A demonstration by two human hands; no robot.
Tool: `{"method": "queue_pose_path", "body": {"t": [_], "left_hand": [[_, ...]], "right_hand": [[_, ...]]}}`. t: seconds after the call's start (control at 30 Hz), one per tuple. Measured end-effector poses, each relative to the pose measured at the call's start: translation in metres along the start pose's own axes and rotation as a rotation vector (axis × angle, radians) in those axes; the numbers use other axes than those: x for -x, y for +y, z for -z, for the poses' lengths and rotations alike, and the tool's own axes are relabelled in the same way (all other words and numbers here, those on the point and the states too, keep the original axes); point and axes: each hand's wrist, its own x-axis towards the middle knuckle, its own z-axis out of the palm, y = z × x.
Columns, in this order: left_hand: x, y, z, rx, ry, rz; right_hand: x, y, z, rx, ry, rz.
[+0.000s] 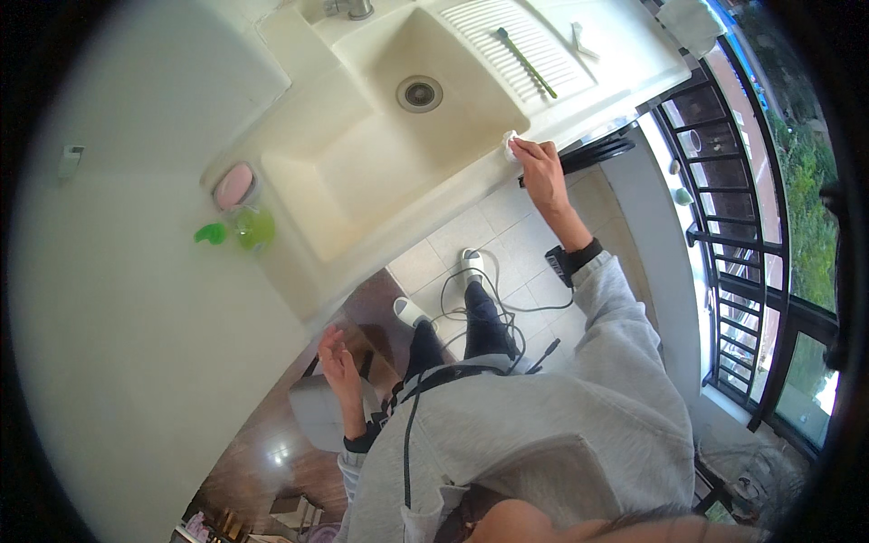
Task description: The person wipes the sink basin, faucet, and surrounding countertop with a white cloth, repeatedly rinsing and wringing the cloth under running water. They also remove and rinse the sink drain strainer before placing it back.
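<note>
My right hand (541,175) pinches a small crumpled white tissue or cloth (510,146) against the front rim of a cream-coloured sink (421,203), near the basin's right front corner. Lower left, my left hand (341,363) hangs beside the sink's front edge with its fingers loosely apart and nothing in them. A round metal drain (419,94) sits in the basin floor. On the ribbed washboard (506,51) lies a thin green-handled brush (528,64). A small white plastic piece (582,42) rests farther right on the sink top.
A pink soap bar (235,185) in a dish and a bottle of green liquid (252,227) stand at the sink's left end by the wall. A metal faucet (358,8) is at the top. Cables (506,313) loop around my feet. Black window railings (733,203) run along the right.
</note>
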Motion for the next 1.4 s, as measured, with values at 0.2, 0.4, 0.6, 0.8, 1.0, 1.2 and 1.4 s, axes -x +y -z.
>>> {"method": "queue_pose_path", "body": {"t": [0.2,0.4,0.6,0.8,1.0,1.2,1.4], "left_hand": [[-0.003,0.007,-0.002,-0.099,-0.023,-0.014],[-0.037,0.021,-0.007,-0.676,0.005,-0.191],[-0.047,0.018,-0.014,-0.97,-0.008,-0.232],[-0.044,0.016,-0.014,-0.977,0.007,-0.267],[-0.038,0.017,-0.007,-1.023,-0.074,-0.305],[-0.051,0.018,-0.015,-1.065,0.093,-0.217],[-0.047,0.015,-0.021,-1.056,0.052,-0.255]], "right_hand": [[0.041,-0.21,-0.067,-0.465,-0.452,-0.057],[0.045,-0.276,-0.107,-0.556,-0.318,0.394],[0.003,-0.102,-0.024,-0.627,-0.261,-0.386],[-0.025,-0.193,-0.064,-0.678,-0.391,0.096],[-0.076,-0.314,-0.135,-0.71,-0.265,0.257],[-0.039,-0.315,-0.129,-0.558,-0.284,0.323],[-0.091,-0.323,-0.172,-0.553,-0.189,0.239]]}}
